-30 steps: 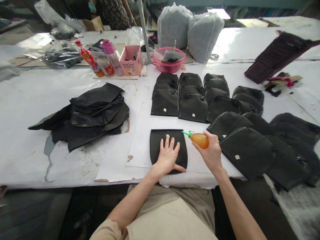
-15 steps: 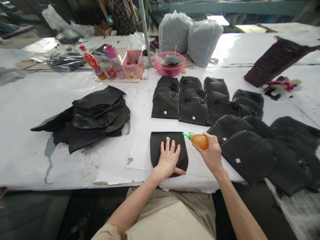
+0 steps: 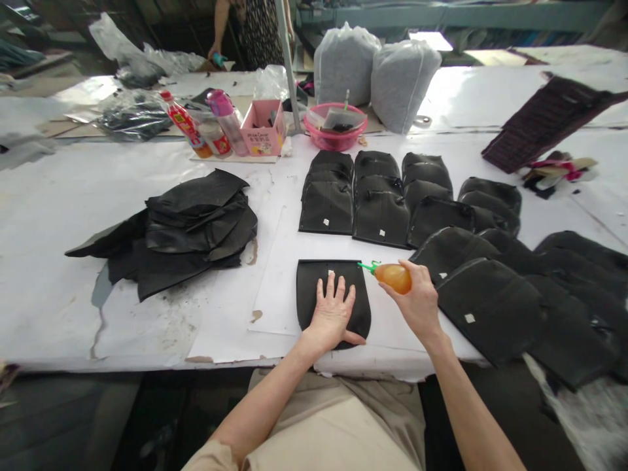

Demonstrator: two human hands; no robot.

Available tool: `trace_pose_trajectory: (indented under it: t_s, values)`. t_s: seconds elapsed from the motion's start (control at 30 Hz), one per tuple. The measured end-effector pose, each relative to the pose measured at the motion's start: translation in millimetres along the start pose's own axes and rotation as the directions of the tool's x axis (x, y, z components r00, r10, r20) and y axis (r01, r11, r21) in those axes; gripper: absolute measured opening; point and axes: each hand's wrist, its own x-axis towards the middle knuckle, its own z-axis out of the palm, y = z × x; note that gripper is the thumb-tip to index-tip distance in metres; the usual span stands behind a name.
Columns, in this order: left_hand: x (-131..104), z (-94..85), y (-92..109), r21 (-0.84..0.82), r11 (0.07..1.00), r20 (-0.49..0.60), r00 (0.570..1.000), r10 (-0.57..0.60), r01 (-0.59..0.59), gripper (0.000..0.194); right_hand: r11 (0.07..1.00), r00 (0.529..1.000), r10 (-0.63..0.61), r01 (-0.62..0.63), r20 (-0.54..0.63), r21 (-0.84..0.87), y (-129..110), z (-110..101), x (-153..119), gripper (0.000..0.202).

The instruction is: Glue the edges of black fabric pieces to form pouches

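My left hand point(image 3: 332, 316) lies flat with fingers spread on a black leather-like panel point(image 3: 309, 288), which has a straight top edge and a rounded bottom. A small pale tag shows just above my fingertips. In my right hand point(image 3: 419, 304) is a squeeze bottle point(image 3: 394, 278) of amber liquid with a green nozzle. The nozzle points left, its tip at the panel's upper right corner; whether it touches cannot be made out. The panel rests on a white sheet point(image 3: 275, 294) near the table's front edge.
Rows of similar black panels point(image 3: 326, 206) overlap beyond and to the right. A heap of black pieces point(image 3: 181, 229) lies left. Behind stand a red-capped bottle point(image 3: 184, 124), a pink box point(image 3: 265, 131) and a pink basin point(image 3: 336, 134). A person point(image 3: 260, 33) stands at the back.
My hands, the panel and the squeeze bottle hold nearly the same positions. The view has shifted slightly. In the background, the other person has moved a little right and lowered a hand.
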Motion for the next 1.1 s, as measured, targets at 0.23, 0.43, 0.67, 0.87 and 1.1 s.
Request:
trace_pose_trajectory:
  t_s: [0.23, 0.43, 0.67, 0.87, 1.1]
  values:
    - [0, 1.2, 0, -0.009, 1.000, -0.010, 1.000, -0.002, 0.002, 0.133, 0.999, 0.999, -0.033, 0.034, 0.036, -0.021, -3, -15, -11, 0.060]
    - [1, 2.1, -1, -0.003, 1.000, -0.014, 1.000, -0.002, 0.002, 0.133, 0.999, 0.999, -0.034, 0.035, 0.030, -0.026, -5, -18, -20, 0.060]
    - [0, 1.8, 0, 0.011, 1.000, 0.000, 1.000, -0.008, 0.008, 0.133, 1.000, 0.999, 0.001, 0.000, 0.045, -0.025, -7, -27, -34, 0.055]
    - [0, -0.2, 0, 0.017, 1.000, 0.019, 1.000, -0.012, 0.012, 0.132, 1.000, 0.999, 0.015, -0.014, 0.044, -0.024, -10, -34, -45, 0.053]
    - [0, -0.7, -1, 0.019, 1.000, 0.019, 1.000, -0.012, 0.011, 0.131, 0.999, 0.998, 0.031, -0.029, 0.052, -0.037, -13, -41, -57, 0.054]
